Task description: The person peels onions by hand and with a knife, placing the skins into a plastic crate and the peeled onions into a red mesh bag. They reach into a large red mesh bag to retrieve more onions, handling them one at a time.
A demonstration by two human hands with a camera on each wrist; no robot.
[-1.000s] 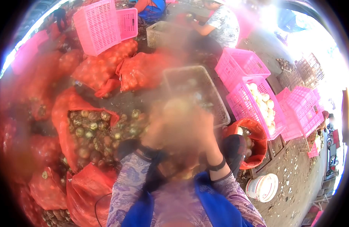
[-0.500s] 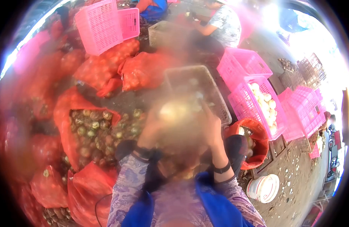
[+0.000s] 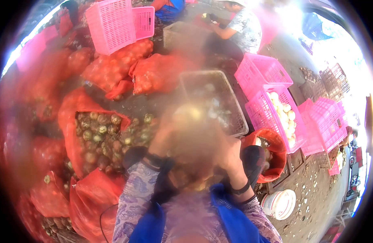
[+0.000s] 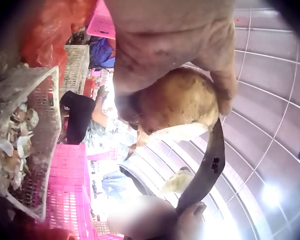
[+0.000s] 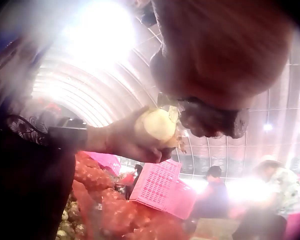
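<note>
Up close, the round onion with brown papery skin (image 4: pixel 177 102) sits in the left-hand grip (image 4: pixel 160 40), fingers and thumb curled tight round its top. Its pale peeled flesh shows along the lower edge. It is held in the air in front of the person's chest, above the lap. A curved dark knife blade (image 4: pixel 210 165) touches the onion's right side, and the right-hand grip (image 4: pixel 190 222) is closed round the knife's lower end.

Seen from the head, both hands are blurred. Just beyond them stands a grey plastic lattice crate (image 3: pixel 231 117) holding peelings. To its right is a pink plastic crate (image 3: pixel 293 139) of white peeled onions. A red mesh sack (image 3: pixel 69 121) lies open on the left, full of unpeeled onions, and a white bucket (image 3: pixel 279 204) stands on the ground at lower right.
</note>
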